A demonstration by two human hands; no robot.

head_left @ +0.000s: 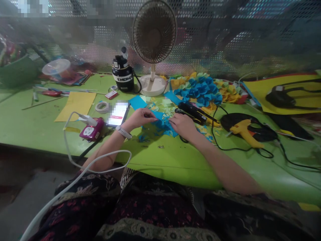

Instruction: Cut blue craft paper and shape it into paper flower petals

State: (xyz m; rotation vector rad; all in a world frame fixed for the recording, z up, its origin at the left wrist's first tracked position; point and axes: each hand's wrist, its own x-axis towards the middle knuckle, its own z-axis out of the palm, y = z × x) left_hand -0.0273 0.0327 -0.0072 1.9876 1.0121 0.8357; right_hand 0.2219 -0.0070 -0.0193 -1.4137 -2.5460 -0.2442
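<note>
Far L on the green surface (pixel 37 134): yellow card (pixel 75 106), then masking tape roll (pixel 102 107), pink power socket (pixel 91 130) w/ white cable plugged in, phone (pixel 117 113) just beside it. Your L hand (pixel 141 118), white band on wrist, and R hand (pixel 183 125) are both narrow, fingers pinching blue paper (pixel 163 125) btwn them, over the surface, loose paper scraps (pixel 155 107) around. Behind: desk fan (pixel 154 31), blue paper flowers (pixel 202 90). Just R of your R hand, black corded tool (pixel 192 112); further R, yellow glue gun (pixel 247 135) on black cable (pixel 240 149).
</note>
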